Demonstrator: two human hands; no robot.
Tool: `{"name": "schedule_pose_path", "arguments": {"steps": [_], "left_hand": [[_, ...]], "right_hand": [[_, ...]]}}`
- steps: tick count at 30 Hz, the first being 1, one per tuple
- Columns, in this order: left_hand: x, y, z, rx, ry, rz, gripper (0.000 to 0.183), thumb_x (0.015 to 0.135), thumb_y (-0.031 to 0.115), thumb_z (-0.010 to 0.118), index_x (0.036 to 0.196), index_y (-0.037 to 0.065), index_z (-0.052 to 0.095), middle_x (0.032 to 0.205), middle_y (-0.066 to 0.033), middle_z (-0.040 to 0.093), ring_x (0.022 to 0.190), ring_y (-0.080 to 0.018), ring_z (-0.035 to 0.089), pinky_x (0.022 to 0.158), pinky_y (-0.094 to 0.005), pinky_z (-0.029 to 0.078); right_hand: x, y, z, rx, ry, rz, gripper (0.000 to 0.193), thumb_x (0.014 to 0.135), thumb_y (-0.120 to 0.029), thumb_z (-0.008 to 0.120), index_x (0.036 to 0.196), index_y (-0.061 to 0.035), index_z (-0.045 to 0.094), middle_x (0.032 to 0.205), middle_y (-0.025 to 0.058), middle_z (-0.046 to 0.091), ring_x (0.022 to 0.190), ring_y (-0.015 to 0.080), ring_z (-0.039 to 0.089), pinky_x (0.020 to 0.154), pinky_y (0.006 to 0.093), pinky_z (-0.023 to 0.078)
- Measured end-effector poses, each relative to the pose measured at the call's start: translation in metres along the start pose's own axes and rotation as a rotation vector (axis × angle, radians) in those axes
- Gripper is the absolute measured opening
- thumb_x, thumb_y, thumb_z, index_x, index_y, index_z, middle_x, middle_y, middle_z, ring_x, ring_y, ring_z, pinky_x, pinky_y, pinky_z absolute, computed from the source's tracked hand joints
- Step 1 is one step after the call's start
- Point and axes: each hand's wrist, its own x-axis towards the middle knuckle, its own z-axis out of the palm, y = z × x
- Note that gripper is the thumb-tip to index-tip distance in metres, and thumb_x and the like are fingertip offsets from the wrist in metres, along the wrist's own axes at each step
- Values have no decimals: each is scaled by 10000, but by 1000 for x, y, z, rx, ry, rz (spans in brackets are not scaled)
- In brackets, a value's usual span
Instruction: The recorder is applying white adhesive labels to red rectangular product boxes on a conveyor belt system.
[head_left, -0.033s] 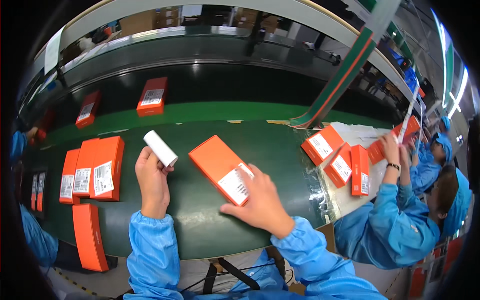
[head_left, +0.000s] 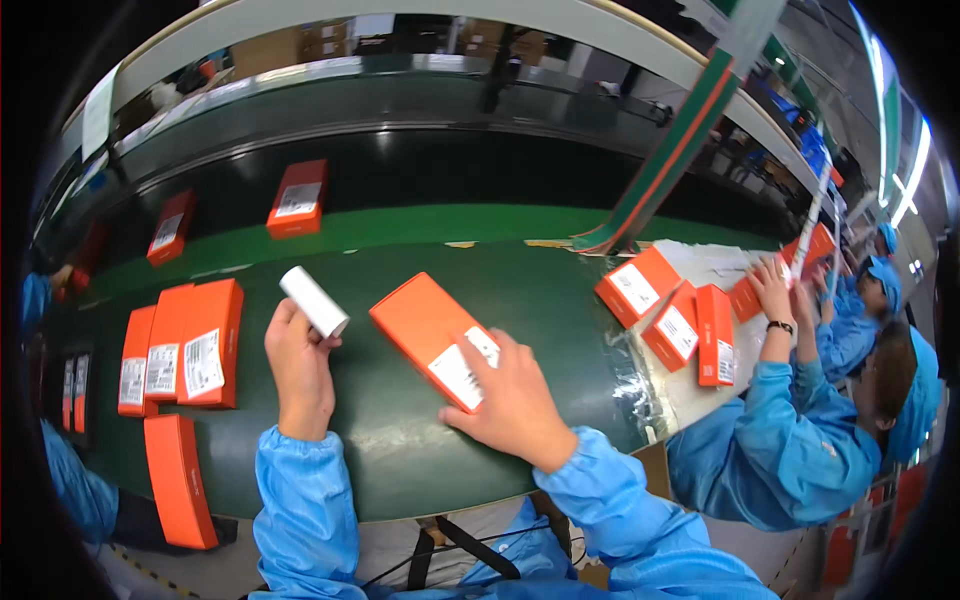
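A white, roll-like cylinder [head_left: 314,302] is gripped in my left hand [head_left: 302,375], its fingers closed around the lower end and raised above the green work table. In front of me an orange box [head_left: 418,315] lies at a slant on the table, with a white printed label on its near end. My right hand [head_left: 512,400] rests over that label, fingers stretched out and thumb at the box's near edge. Part of the label is hidden under the fingers.
Several orange boxes [head_left: 208,300] stand at the left, one [head_left: 180,480] at the table's edge. More boxes [head_left: 637,288] lie at the right by a co-worker [head_left: 790,440] in blue. Beyond, a conveyor belt [head_left: 420,225] carries orange boxes [head_left: 298,200]. A green post [head_left: 660,160] rises at the back right.
The whole view has shifted slightly. My right hand's fingers have slid a little leftward across the label; the left hand keeps its hold on the white cylinder.
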Motion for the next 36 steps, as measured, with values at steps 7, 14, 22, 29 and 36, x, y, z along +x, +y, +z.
{"name": "schedule_pose_path", "arguments": {"steps": [7, 14, 22, 29, 36], "left_hand": [[0, 0, -17, -11, 5, 34, 151, 1006, 223, 475, 1022, 92, 547, 831, 10, 545, 685, -59, 514, 562, -208, 397], [-67, -39, 57, 566, -437, 305, 9, 832, 6, 607, 828, 13, 602, 711, -31, 591, 632, -85, 552, 554, -250, 444], [-186, -89, 125, 766, -961, 695, 243, 884, 199, 604, 1067, 39, 596, 921, -119, 607, 790, -299, 655, 651, -393, 550], [-57, -12, 46, 732, -280, 832, 123, 755, 47, 667, 878, 47, 674, 808, -116, 672, 672, -261, 664, 593, -349, 541], [13, 24, -54, 624, 266, 724, 58, 875, -17, 587, 932, -11, 598, 779, -41, 600, 619, -75, 542, 527, -222, 430]], "right_hand": [[-4, 35, -37, -91, 430, 30, 792, 715, -396, 764, 1353, -1, 512, 1189, 273, 507, 1058, 420, 494, 922, 494, 427], [10, 157, -100, -537, 755, 656, 751, 788, -471, 698, 1358, -16, 521, 1073, 301, 544, 1035, 438, 521, 894, 489, 435], [21, 128, -109, -576, 860, 283, 480, 829, -341, 711, 1183, -27, 633, 1161, 195, 597, 1064, 375, 558, 932, 460, 440], [151, -4, -41, 103, 175, -154, 424, 817, -296, 681, 1162, -51, 651, 1129, 191, 636, 1106, 334, 595, 968, 421, 469], [269, -92, 115, 19, 127, 256, 863, 733, -637, 685, 1386, -122, 458, 1225, 280, 508, 1144, 430, 512, 925, 463, 465]]}}
